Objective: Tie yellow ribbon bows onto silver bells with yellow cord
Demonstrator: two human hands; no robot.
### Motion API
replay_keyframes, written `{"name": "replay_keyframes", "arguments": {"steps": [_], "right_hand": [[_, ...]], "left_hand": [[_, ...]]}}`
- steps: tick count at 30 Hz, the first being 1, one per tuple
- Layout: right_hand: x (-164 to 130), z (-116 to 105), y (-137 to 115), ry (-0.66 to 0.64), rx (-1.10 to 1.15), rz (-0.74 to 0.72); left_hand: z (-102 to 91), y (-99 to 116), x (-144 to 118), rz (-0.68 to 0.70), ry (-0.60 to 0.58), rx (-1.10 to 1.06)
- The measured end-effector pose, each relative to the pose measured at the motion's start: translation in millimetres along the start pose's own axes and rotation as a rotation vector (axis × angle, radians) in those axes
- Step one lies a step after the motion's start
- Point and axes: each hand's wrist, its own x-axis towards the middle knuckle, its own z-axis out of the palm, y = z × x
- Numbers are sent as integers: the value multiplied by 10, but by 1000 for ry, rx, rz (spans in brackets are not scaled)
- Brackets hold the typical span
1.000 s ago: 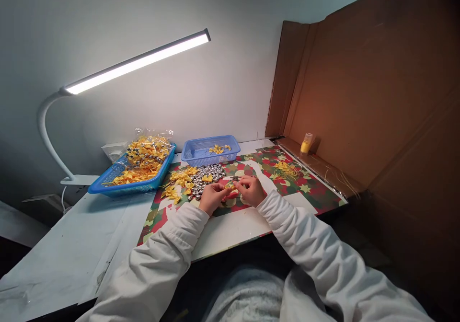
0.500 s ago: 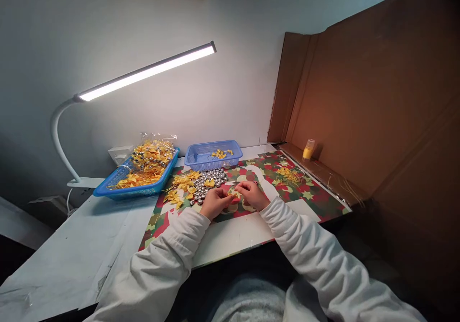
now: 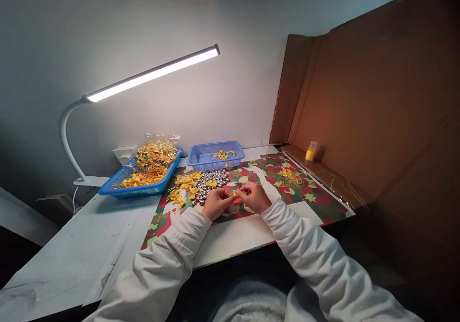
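My left hand [image 3: 216, 203] is closed in a pinch on a small yellow ribbon bow [image 3: 233, 193], mostly hidden by the fingers. Against it, fingertips nearly touching the left ones, my right hand [image 3: 256, 198] pinches at the same bow. A thin dark object [image 3: 238, 184] shows just beyond the right fingers; its kind and whether it is held are unclear. Left of the hands lies a heap of round silver bells [image 3: 212, 178], with a yellow bow [image 3: 212, 183] on top. Loose yellow ribbon bows [image 3: 187, 182] spread beside the bells.
A blue basket [image 3: 168, 180] piled with yellow bows and silver bells stands left. Behind, a shallower blue basket [image 3: 199, 161] holds several bows. Yellow strings [image 3: 292, 178] lie right, near a small yellow-filled bottle [image 3: 311, 152] and a cardboard wall [image 3: 366, 97]. A lamp [image 3: 154, 75] hangs above.
My right fingertips have come down and closer to the left ones at the yellow bow. The thin dark object now shows beyond them. The whole view has shifted slightly.
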Motion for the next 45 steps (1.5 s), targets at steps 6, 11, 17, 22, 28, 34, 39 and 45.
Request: {"name": "replay_keyframes", "arguments": {"steps": [6, 11, 17, 22, 28, 34, 39, 45], "right_hand": [[-7, 18, -16, 55, -128, 18], [-28, -4, -72, 28, -214, 4], [-45, -32, -116, 58, -272, 6], [-54, -15, -121, 37, -241, -3], [-35, 69, -13, 7, -82, 14], [19, 124, 59, -17, 200, -17], [49, -6, 10, -117, 427, -75], [9, -216, -136, -195, 574, -140]], "left_hand": [[0, -5, -7, 28, 8, 52], [1, 5, -12, 49, 11, 94], [6, -12, -15, 77, 27, 131], [3, -1, -16, 104, 47, 142], [6, -9, -18, 119, 28, 107], [17, -3, -14, 78, -2, 10], [-14, 8, 29, 32, 40, -100], [-75, -40, 96, 3, 83, -174]]}}
